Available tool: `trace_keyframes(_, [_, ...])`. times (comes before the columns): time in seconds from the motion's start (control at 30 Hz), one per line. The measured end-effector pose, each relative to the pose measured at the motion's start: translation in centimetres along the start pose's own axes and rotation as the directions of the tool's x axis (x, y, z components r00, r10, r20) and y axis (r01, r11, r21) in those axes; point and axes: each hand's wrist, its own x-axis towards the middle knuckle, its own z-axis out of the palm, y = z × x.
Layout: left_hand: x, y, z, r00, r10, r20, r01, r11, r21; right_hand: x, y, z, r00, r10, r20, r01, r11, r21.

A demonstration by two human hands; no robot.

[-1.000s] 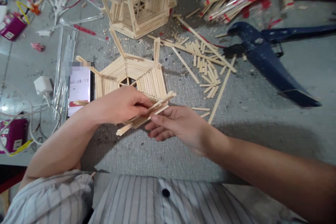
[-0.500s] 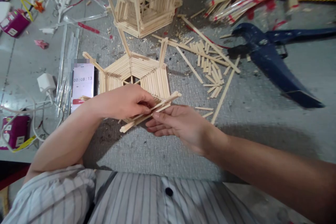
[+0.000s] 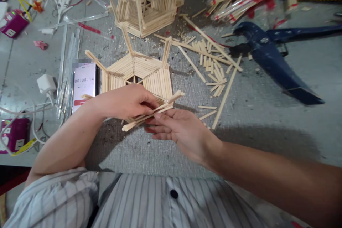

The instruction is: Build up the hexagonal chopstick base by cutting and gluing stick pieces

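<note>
The right hand (image 3: 184,128) pinches a thin stick (image 3: 166,109) between thumb and forefinger, its other fingers loosely extended below. The left hand (image 3: 127,103), palm down, grasps the near edge of the six-sided stick frame (image 3: 158,82); the exact contact under its fingers is hidden. The frame sits on the bench (image 3: 133,156) in front of the person, and the thin stick lies along its near side, though I can't tell whether they touch.

Little has changed over the last second: the phone (image 3: 84,78) has ticked over to 00:08:14, both hands keep almost the same place, and the thin stick seems slightly closer to the frame. I read that as careful lining up and steadying, with nothing being carried.

Around the hands, space is uneven. The phone stands just beside the frame on the left, close to the left forearm, with clear plastic strips (image 3: 72,48) and a white charger (image 3: 46,83) beyond it. A taller stick structure (image 3: 139,7) is just behind, near the frame's far posts. To the right, cut sticks (image 3: 210,62) are scattered, and farther out lies a blue-handled tool (image 3: 280,71). Bench surface shows between the hands and its near edge, by the striped shirt (image 3: 139,199), and more between the right forearm and the tool, so drawing back rightward looks easiest.
</note>
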Motion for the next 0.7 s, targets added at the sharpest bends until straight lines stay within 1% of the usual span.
trace_keyframes(0.2, [0.04, -0.18, -0.02, 1.000, 0.013, -0.004, -0.013, 1.000, -0.008, 0.04, 0.11, -0.09, 1.000, -0.014, 0.016, 0.014, 1.000, -0.027])
trace_keyframes(0.4, [-0.10, -0.16, -0.03, 0.999, 0.036, -0.001, -0.036, 0.999, 0.034, 0.08, 0.09, 0.05, 1.000, 0.000, 0.005, 0.000, 1.000, -0.011])
trace_keyframes(0.6, [-0.21, -0.16, -0.15, 0.999, 0.034, 0.020, -0.035, 0.997, 0.067, -0.08, -0.11, -0.07, 0.999, 0.008, 0.046, -0.009, 1.000, 0.004])
trace_keyframes(0.7, [-0.22, -0.33, -0.13, 1.000, 0.030, 0.006, -0.030, 0.998, 0.057, -0.09, -0.34, -0.06, 0.998, 0.019, 0.061, -0.018, 1.000, -0.015])
